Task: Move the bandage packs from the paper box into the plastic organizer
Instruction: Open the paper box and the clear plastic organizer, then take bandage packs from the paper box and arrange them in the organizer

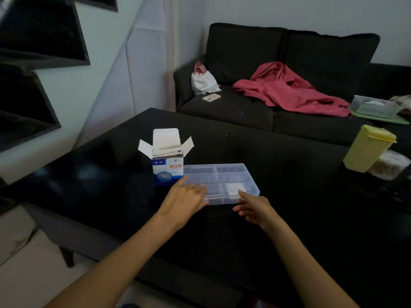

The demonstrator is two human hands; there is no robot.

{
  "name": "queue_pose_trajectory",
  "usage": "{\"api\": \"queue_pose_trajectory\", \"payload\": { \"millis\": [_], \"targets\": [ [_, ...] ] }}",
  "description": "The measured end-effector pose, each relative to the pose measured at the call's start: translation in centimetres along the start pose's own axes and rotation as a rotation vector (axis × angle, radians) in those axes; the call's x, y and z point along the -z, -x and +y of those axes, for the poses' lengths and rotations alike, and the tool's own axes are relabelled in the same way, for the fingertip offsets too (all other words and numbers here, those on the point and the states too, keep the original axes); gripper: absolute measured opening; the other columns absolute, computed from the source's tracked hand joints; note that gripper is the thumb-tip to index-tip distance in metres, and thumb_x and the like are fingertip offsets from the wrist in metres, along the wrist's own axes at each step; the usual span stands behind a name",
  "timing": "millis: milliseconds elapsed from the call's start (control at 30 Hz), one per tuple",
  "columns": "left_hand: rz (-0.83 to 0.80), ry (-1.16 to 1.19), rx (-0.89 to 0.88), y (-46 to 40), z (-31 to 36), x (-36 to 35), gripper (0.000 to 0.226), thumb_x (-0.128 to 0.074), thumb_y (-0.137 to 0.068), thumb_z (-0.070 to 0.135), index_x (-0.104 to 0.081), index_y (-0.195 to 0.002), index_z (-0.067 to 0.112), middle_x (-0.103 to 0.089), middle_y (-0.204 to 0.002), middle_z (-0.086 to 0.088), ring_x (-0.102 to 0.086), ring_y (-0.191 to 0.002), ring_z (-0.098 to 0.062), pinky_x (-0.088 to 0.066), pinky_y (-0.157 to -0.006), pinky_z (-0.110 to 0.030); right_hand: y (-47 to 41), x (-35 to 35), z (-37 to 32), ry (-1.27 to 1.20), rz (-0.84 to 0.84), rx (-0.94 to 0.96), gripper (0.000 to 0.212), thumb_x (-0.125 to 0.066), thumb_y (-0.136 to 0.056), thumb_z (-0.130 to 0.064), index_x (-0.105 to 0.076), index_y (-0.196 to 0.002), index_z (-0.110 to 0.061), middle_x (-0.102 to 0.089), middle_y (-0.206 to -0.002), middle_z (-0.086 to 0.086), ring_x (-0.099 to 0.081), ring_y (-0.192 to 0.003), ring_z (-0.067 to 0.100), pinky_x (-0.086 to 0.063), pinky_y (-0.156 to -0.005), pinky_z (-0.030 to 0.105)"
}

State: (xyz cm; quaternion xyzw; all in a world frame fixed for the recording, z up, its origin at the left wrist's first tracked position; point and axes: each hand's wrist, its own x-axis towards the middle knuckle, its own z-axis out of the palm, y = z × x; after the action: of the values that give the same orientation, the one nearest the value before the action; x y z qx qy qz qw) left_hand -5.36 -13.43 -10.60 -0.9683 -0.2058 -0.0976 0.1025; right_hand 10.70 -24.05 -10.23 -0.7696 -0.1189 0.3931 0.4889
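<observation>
A white and blue paper box (167, 172) stands upright on the black table (289, 196) with its top flaps open; bandage packs (167, 152) fill it to the brim. Right beside it lies the clear plastic organizer (222, 176), flat and divided into compartments. Something white (233, 188) shows in its near right compartment. My left hand (184, 197) rests with spread fingers on the organizer's near left corner. My right hand (255, 207) touches the near right edge with its fingers apart. Neither hand holds anything.
A yellow lidded container (369, 148) and a clear tub (389, 167) stand at the table's right. Behind the table is a dark sofa (244, 107) with a red garment (289, 87), a white bag (203, 82), a phone (211, 97) and a green basket (373, 106).
</observation>
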Motion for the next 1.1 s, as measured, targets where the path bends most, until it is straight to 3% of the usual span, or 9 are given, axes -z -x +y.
{"api": "queue_pose_trajectory", "payload": {
  "millis": [100,200,433,533,600,767,900,1000,1100],
  "targets": [
    [0.092,0.294,0.226,2.4,-0.6,-0.9,0.067,-0.055,-0.088,0.053,-0.034,-0.145,0.023,-0.037,-0.15,0.0,-0.033,-0.138,-0.016,-0.015,-0.115,-0.033,0.4,0.4,-1.0,0.054,-0.007,0.029,0.024,-0.054,-0.093,-0.033,-0.063,-0.092,-0.011,-0.065,-0.075,0.005,-0.055,-0.065,0.013,-0.044,-0.062,0.026],
    [0.025,0.593,0.489,3.0,-1.6,-1.2,0.097,-0.064,-0.076,0.061,-0.017,-0.151,0.021,-0.031,-0.153,-0.001,-0.031,-0.139,-0.018,-0.03,-0.112,-0.042,1.1,1.2,-2.1,-0.014,0.027,0.114,0.018,-0.054,-0.093,-0.028,-0.062,-0.094,-0.011,-0.063,-0.077,0.006,-0.054,-0.065,0.014,-0.043,-0.061,0.025],
    [-0.023,1.192,0.728,0.6,-2.1,-1.5,0.063,-0.058,-0.09,0.041,-0.037,-0.143,0.014,-0.048,-0.141,-0.005,-0.05,-0.124,-0.017,-0.04,-0.1,-0.031,2.1,1.6,-3.7,-0.248,0.097,0.359,0.018,-0.052,-0.094,-0.03,-0.063,-0.093,-0.016,-0.065,-0.094,0.003,-0.06,-0.086,0.014,-0.045,-0.076,0.029],
    [-0.065,1.278,0.736,-0.1,-1.7,-1.9,0.063,-0.067,-0.087,0.02,-0.038,-0.143,0.015,-0.048,-0.139,-0.004,-0.053,-0.118,-0.019,-0.047,-0.099,-0.039,1.7,1.6,-4.2,-0.213,0.066,0.523,0.023,-0.048,-0.096,-0.035,-0.062,-0.108,-0.022,-0.063,-0.103,-0.005,-0.061,-0.09,0.004,-0.047,-0.073,0.024],
    [-0.077,1.307,0.746,-0.3,-1.5,-2.2,0.068,-0.069,-0.082,0.007,-0.039,-0.142,0.017,-0.047,-0.138,-0.001,-0.056,-0.113,-0.022,-0.055,-0.086,-0.04,0.1,1.7,-4.2,-0.095,0.072,0.609,0.034,-0.046,-0.097,-0.034,-0.052,-0.13,-0.029,-0.054,-0.129,-0.007,-0.053,-0.116,0.004,-0.047,-0.096,0.033],
    [-0.115,1.374,0.718,-0.4,-1.6,-2.2,0.064,-0.067,-0.082,0.001,-0.042,-0.139,0.019,-0.045,-0.137,-0.002,-0.059,-0.106,-0.02,-0.057,-0.066,-0.027,-5.1,1.7,-3.1,0.596,0.217,0.462,0.049,-0.036,-0.1,-0.026,-0.025,-0.147,-0.035,-0.026,-0.154,0.002,-0.016,-0.143,0.025,-0.006,-0.117,0.052],
    [-0.185,1.326,0.694,-0.5,-2.2,-1.8,0.059,-0.065,-0.085,0.006,-0.044,-0.137,0.022,-0.048,-0.132,0.0,-0.051,-0.105,-0.012,-0.052,-0.067,-0.022,-5.7,1.5,-2.0,0.513,0.073,0.444,0.042,-0.039,-0.098,-0.019,-0.037,-0.14,-0.025,-0.044,-0.139,0.009,-0.044,-0.123,0.026,-0.031,-0.108,0.052],
    [-0.206,1.313,0.708,-0.6,-2.5,-1.7,0.061,-0.066,-0.084,0.006,-0.043,-0.139,0.019,-0.05,-0.134,-0.004,-0.049,-0.118,-0.015,-0.05,-0.081,-0.026,-4.7,1.9,-2.0,0.373,0.024,0.496,0.038,-0.041,-0.098,-0.011,-0.042,-0.135,-0.02,-0.043,-0.121,-0.006,-0.046,-0.104,0.01,-0.042,-0.092,0.032],
    [-0.246,1.342,0.71,-0.7,-2.6,-1.4,0.061,-0.067,-0.084,0.006,-0.042,-0.139,0.018,-0.05,-0.134,-0.006,-0.049,-0.117,-0.015,-0.047,-0.073,-0.022,-4.8,2.0,-1.8,0.431,0.093,0.515,0.035,-0.046,-0.097,-0.011,-0.046,-0.131,-0.017,-0.047,-0.123,-0.003,-0.049,-0.113,0.017,-0.042,-0.091,0.031]
  ]
}}
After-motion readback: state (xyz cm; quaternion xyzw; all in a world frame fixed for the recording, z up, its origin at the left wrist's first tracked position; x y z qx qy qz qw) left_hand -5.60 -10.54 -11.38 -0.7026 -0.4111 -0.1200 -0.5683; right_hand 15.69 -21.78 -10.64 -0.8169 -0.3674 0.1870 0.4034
